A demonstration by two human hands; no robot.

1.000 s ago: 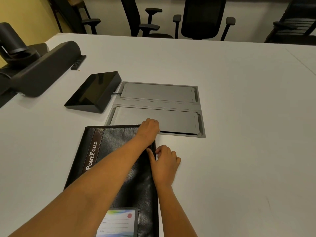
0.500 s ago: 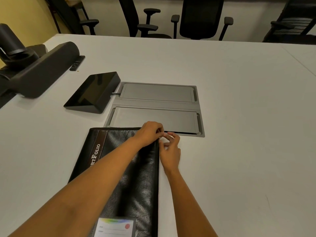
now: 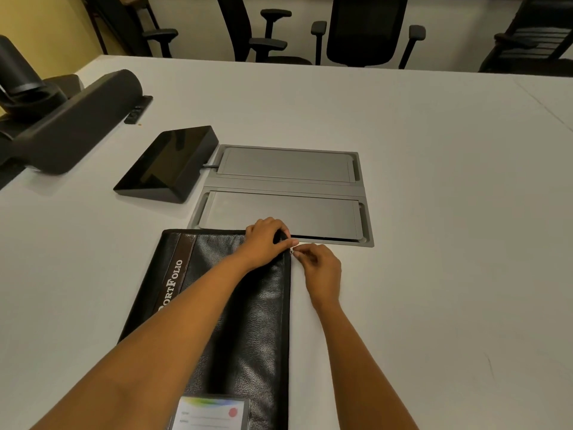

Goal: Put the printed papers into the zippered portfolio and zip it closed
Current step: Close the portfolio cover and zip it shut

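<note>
Brown strip (image 3: 177, 274) on the black portfolio (image 3: 257, 324) reads "ortFolio"

The left hand (image 3: 266, 240) grips the black portfolio (image 3: 257, 321) at its one o'clock corner. Just beside it, the right hand (image 3: 321, 268) pinches the zipper pull (image 3: 292, 251).

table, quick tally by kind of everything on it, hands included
portfolio: 1
hands: 2, left hand gripping the portfolio's far corner, right hand pinching the zipper pull
black touch panel: 1
grey hatch lids: 2, far lid, near lid
speaker bar: 1
remote: 1
camera: 1
total: 9
</note>
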